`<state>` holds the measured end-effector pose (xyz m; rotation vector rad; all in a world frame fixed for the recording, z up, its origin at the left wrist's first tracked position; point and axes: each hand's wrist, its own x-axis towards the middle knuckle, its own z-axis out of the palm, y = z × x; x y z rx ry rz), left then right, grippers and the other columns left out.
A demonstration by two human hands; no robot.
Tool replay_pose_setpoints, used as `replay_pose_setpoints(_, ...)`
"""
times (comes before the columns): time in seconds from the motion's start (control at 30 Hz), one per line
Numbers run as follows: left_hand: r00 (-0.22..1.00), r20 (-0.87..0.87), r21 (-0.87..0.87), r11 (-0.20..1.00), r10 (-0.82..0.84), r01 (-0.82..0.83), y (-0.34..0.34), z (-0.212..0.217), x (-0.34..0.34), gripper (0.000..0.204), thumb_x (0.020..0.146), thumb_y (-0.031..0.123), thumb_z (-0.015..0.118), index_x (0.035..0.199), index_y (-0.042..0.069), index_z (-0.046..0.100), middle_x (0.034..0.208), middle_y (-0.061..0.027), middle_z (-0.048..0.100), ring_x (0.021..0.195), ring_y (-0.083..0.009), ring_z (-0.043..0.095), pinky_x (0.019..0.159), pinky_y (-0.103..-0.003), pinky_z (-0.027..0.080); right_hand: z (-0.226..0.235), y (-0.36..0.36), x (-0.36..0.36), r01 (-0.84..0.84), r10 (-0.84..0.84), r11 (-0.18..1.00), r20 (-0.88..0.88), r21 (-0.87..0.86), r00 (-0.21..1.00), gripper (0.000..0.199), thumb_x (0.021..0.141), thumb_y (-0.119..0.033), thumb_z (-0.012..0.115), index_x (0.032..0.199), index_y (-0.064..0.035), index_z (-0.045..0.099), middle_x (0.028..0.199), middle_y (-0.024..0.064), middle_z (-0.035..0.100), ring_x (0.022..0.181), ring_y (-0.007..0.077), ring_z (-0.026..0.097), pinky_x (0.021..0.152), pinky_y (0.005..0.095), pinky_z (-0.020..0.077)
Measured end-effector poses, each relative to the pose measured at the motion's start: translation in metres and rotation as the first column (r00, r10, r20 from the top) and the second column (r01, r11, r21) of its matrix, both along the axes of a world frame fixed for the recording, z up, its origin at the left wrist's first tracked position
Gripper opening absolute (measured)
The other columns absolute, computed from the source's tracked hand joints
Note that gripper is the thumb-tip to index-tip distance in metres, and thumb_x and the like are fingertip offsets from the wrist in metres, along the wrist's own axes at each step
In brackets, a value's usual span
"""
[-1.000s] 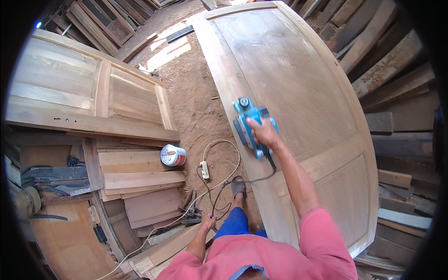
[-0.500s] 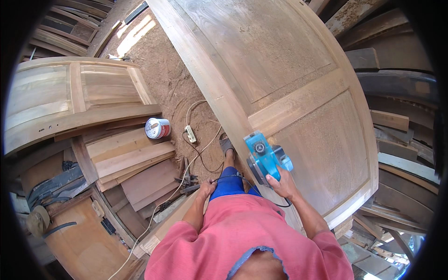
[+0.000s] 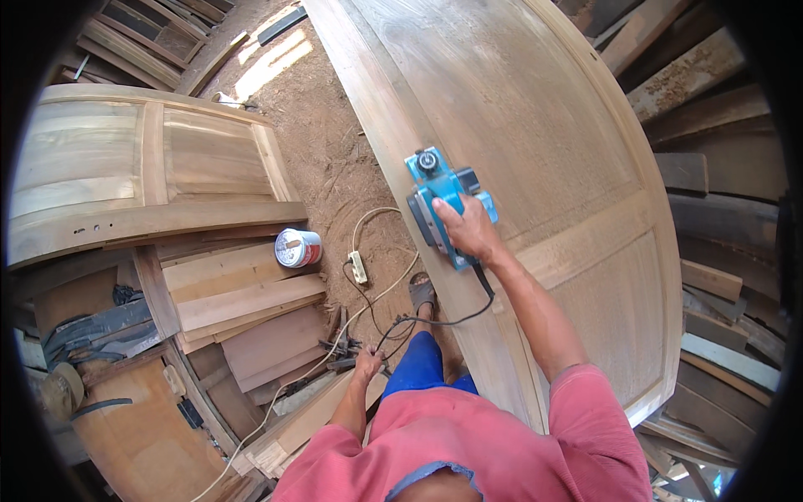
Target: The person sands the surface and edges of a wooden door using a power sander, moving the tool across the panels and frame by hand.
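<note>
A teal electric hand planer (image 3: 447, 209) rests on the left border strip of a large panelled wooden door (image 3: 535, 134). My right hand (image 3: 467, 224) is wrapped round its handle, with the arm stretched forward. From the planer's rear a dark power cord (image 3: 452, 320) loops back over my leg. That cord runs to my left hand (image 3: 368, 363), which is closed round it near my left thigh. Fine dust and shavings lie over the door's panels.
A white power strip (image 3: 358, 267) lies on the sawdust-covered floor with cords trailing from it. Left of it stands a white bucket (image 3: 299, 248). Another panelled door (image 3: 209, 213) lies over stacked boards (image 3: 242, 289). Timber (image 3: 728, 167) is piled along the right.
My right hand has pushed the planer forward along the door's left border. The cord has been drawn out after it. My left hand still holds the cord, slightly lower.
</note>
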<state>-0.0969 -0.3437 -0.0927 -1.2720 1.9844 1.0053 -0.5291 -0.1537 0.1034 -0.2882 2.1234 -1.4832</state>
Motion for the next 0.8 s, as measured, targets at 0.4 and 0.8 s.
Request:
replay_pose_setpoints(0.4, 0.985, -0.079, 0.225, 0.966, 0.151, -0.13, -0.002, -0.012, -0.085, 0.034, 0.095, 0.029, 0.068, 0.111, -0.001, 0.067, 0.093, -0.0103, 0.072, 0.087, -0.0178, 0.065, 0.08, -0.036, 0.051, 0.012, -0.183, -0.211, -0.017, 0.018, 0.999, -0.021, 0.05, 1.0, 0.058, 0.1, -0.052, 0.058, 0.065, -0.0054, 0.059, 0.055, 0.0062, 0.056, 0.047, 0.0177, 0.055, 0.05, 0.0366, 0.0464)
replay_pose_setpoints(0.8, 0.978, -0.174, 0.133, 0.987, 0.113, -0.091, -0.024, -0.01, -0.068, 0.034, 0.096, 0.029, 0.066, 0.117, 0.002, 0.064, 0.1, -0.0128, 0.071, 0.093, -0.0206, 0.065, 0.085, -0.036, 0.051, -0.024, -0.161, -0.204, 0.016, -0.01, 0.998, 0.088, -0.068, 0.996, 0.055, 0.095, -0.055, 0.064, 0.071, -0.0056, 0.061, 0.06, 0.0046, 0.056, 0.051, 0.0159, 0.054, 0.05, 0.0353, 0.0447)
